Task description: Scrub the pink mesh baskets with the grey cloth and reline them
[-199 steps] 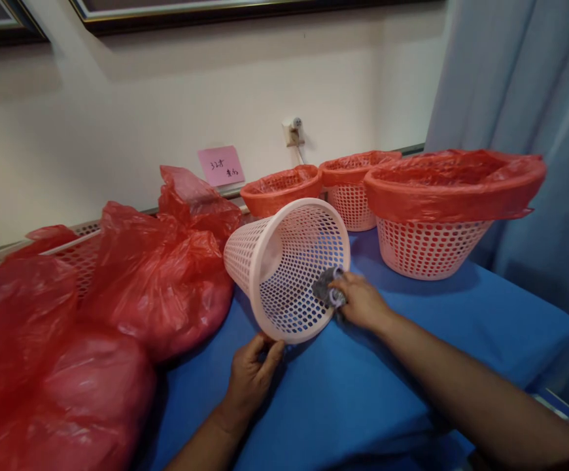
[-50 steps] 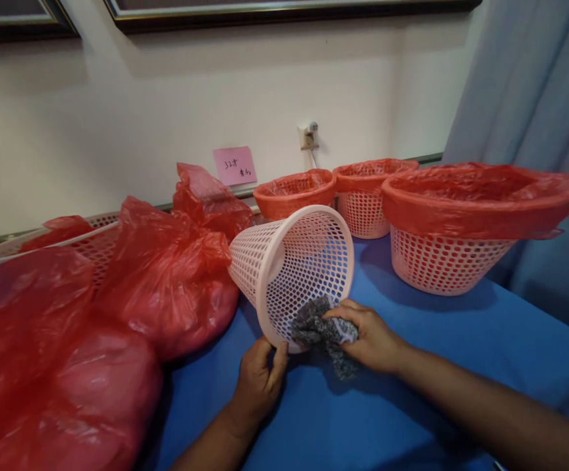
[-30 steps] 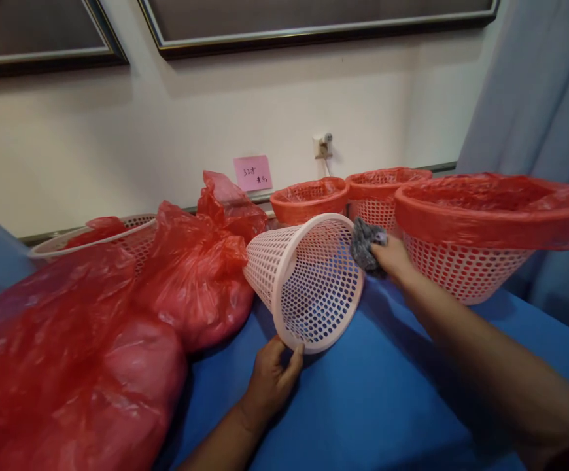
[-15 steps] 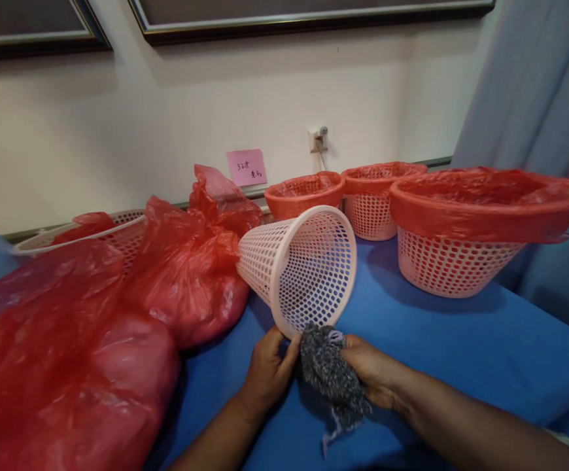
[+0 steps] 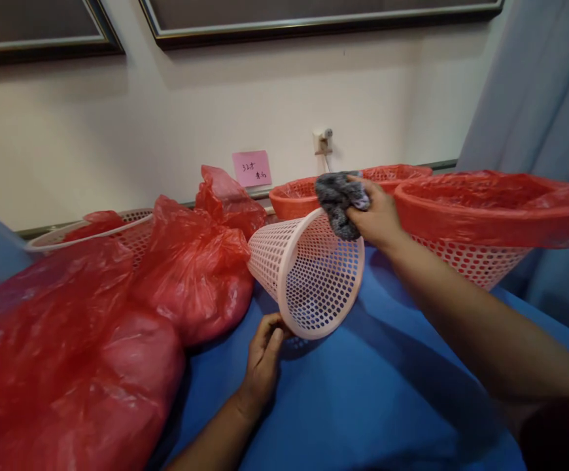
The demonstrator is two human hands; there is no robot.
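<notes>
A pale pink perforated basket (image 5: 284, 261) lies on its side on the blue table (image 5: 363, 405), its open mouth facing me. My left hand (image 5: 263, 356) grips the lower edge of its rim with curled fingers. My right hand (image 5: 375, 216) is closed on a grey knitted cloth (image 5: 337, 198) and presses it against the top of the basket's rim.
Crumpled red plastic bags (image 5: 118, 314) fill the left side, partly covering a wide basket (image 5: 118, 226). Three baskets lined with red bags stand at the back right; the largest (image 5: 495, 209) sits close behind my right arm. A pink note (image 5: 252, 169) and a socket are on the wall.
My right hand has carried the cloth from the basket's lower rim, close to my left hand, up to its top rim. My left hand keeps its grip.
</notes>
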